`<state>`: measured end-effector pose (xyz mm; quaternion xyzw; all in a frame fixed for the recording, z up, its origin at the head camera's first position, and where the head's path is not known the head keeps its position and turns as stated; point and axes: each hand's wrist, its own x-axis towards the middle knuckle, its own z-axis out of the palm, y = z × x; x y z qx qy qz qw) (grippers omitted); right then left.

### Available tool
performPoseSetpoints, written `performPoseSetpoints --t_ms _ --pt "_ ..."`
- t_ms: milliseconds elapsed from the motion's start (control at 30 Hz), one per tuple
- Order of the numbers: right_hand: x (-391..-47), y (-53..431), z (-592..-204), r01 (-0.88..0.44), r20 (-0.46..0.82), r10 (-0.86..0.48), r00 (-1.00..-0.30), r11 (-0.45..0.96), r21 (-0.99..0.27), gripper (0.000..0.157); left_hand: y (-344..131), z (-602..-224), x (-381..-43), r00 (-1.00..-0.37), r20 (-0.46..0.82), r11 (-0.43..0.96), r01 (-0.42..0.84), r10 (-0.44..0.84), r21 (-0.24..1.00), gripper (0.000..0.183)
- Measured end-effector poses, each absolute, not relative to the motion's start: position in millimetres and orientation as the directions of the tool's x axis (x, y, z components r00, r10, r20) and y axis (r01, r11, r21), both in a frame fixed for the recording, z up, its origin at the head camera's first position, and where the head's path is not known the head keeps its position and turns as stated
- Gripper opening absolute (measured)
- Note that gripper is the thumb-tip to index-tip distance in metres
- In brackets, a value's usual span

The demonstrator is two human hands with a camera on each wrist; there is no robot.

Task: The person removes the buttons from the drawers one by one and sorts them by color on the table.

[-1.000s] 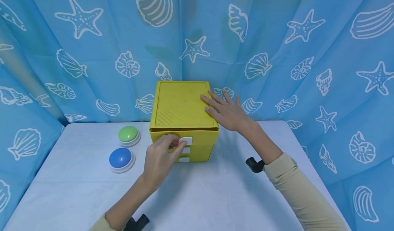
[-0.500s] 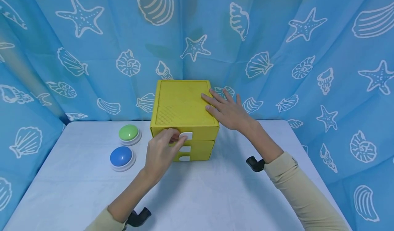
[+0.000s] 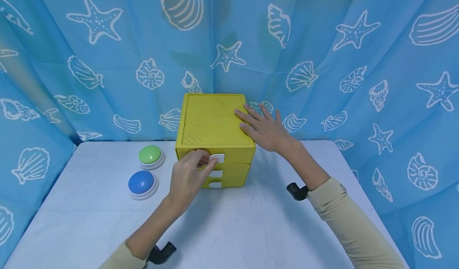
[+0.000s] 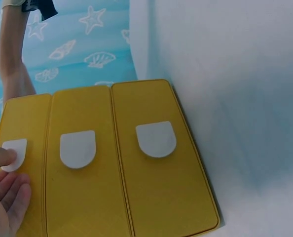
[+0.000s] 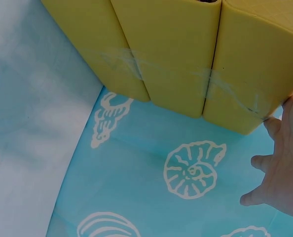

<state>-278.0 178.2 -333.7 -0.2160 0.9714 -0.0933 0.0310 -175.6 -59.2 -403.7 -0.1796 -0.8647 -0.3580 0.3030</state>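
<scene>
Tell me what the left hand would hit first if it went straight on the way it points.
Most likely the yellow front of the top drawer, directly ahead of the left hand, whose thumb touches that drawer's white handle. Remaining depth is hard to judge.

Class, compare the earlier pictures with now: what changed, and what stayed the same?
The top drawer has slid back into the box, closing the gap above it; the left hand, at the white tab, went with it. Unchanged: the right hand at the box's right edge, the green button and the blue button.
</scene>
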Motion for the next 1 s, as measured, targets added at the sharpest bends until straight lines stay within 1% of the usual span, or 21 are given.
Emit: performPoseSetpoints --t_ms 133,333,500,600,700,1000 --pt "-278 179 -335 -0.414 -0.024 -0.426 -0.904 0.889 -0.195 0.06 -60 -406 -173 -0.766 0.637 0.661 0.524 0.089 0.537 0.021" --pt "-279 180 -335 -0.419 -0.009 -0.43 -0.903 0.885 -0.203 0.059 -63 -413 -170 -0.788 0.611 0.598 0.525 0.073 0.606 0.026" --pt "-279 180 -336 -0.426 -0.005 -0.436 -0.9 0.881 -0.207 0.06 -65 -425 -166 -0.842 0.537 0.504 0.485 0.048 0.715 0.03" --pt "-279 180 -336 -0.425 -0.006 -0.435 -0.9 0.882 -0.205 0.061 -65 -435 -163 -0.861 0.505 0.468 0.47 0.056 0.749 0.032" --pt "-279 180 -336 -0.425 -0.005 -0.436 -0.9 0.881 -0.207 0.06 -64 -444 -161 -0.851 0.519 0.501 0.484 0.079 0.717 0.033" --pt "-279 180 -335 -0.42 -0.006 -0.431 -0.902 0.881 -0.216 0.059 -57 -458 -158 -0.783 0.612 0.613 0.54 0.114 0.577 0.037"
